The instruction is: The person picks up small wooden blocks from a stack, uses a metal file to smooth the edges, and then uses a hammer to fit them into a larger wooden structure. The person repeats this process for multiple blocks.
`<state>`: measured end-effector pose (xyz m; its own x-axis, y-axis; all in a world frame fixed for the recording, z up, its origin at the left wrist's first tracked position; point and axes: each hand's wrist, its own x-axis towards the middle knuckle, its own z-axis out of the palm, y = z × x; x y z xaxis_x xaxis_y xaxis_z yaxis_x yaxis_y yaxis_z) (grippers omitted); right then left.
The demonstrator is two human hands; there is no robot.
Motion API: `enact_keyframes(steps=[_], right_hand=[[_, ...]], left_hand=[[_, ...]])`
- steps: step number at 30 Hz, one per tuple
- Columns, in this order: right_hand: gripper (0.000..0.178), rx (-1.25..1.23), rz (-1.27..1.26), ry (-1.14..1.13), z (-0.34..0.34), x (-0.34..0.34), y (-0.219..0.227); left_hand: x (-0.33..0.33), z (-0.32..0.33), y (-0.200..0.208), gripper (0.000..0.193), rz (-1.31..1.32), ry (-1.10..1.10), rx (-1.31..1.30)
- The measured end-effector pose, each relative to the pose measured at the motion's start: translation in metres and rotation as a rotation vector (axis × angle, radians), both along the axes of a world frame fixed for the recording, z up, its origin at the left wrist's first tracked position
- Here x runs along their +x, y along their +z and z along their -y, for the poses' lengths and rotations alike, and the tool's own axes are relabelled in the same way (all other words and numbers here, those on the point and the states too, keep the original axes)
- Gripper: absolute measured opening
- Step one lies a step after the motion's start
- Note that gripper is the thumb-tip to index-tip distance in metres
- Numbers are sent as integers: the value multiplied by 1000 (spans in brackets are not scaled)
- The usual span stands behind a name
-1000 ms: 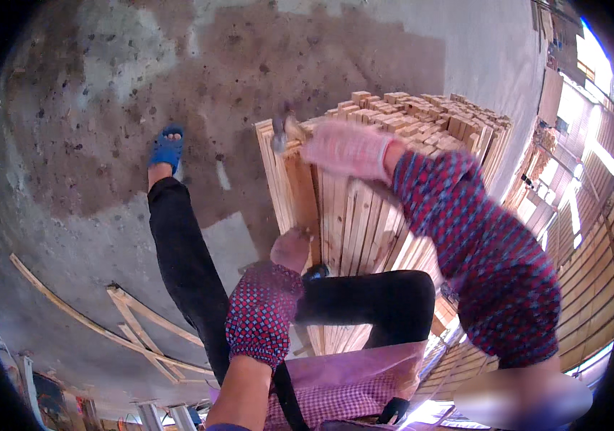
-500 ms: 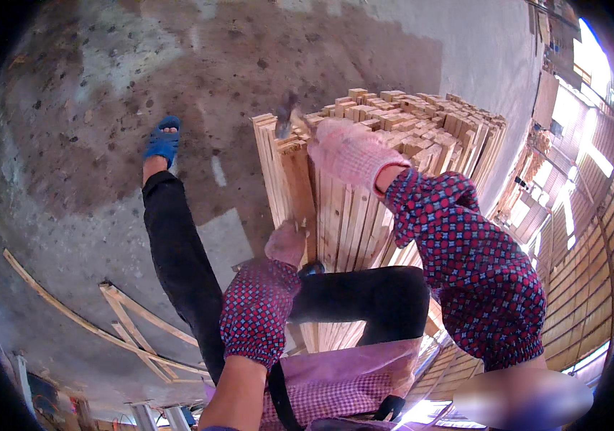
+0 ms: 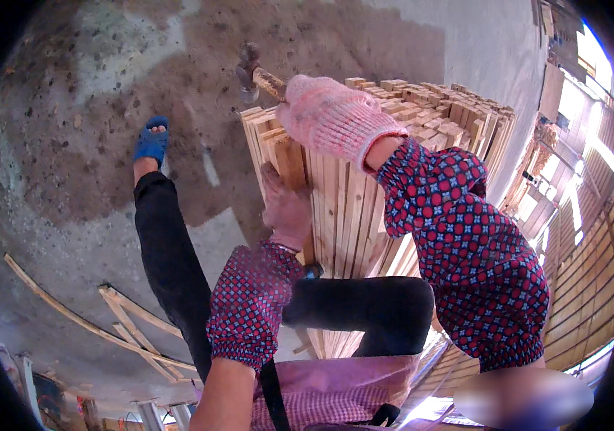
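My right hand (image 3: 332,118), in a pink knitted glove, is closed around the wooden handle of a hammer (image 3: 247,72). The hammer's dark metal head is raised above and just left of the slat tops. My left hand (image 3: 287,212), also gloved, lies along a wider board (image 3: 292,169) at the near left end of the stack, fingers stretched upward against the wood. Beside that board stand thin pale slats (image 3: 253,118). The large stack of upright wooden slats (image 3: 343,208) spreads to the right beneath my right hand.
My leg in black trousers (image 3: 364,305) is bent against the stack; the other reaches forward to a blue sandal (image 3: 151,140) on the stained concrete floor (image 3: 91,165). Loose wooden strips (image 3: 138,327) lie on the floor at the lower left.
The hammer has risen and swung left, away from the slat tops, with my right hand. My left hand has slid upward along the board and its fingers are stretched out more.
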<state>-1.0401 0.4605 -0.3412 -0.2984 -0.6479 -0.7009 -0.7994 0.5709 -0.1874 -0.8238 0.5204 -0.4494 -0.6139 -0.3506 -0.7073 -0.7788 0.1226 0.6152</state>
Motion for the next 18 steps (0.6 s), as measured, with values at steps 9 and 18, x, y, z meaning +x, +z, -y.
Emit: enact_keyframes(steps=[9, 18], right_hand=[[22, 275, 122, 7, -16, 45, -15], [22, 18, -456, 282, 5, -24, 25]], left_hand=[[20, 4, -22, 96, 84, -60, -85], [0, 10, 4, 103, 157, -145, 39]])
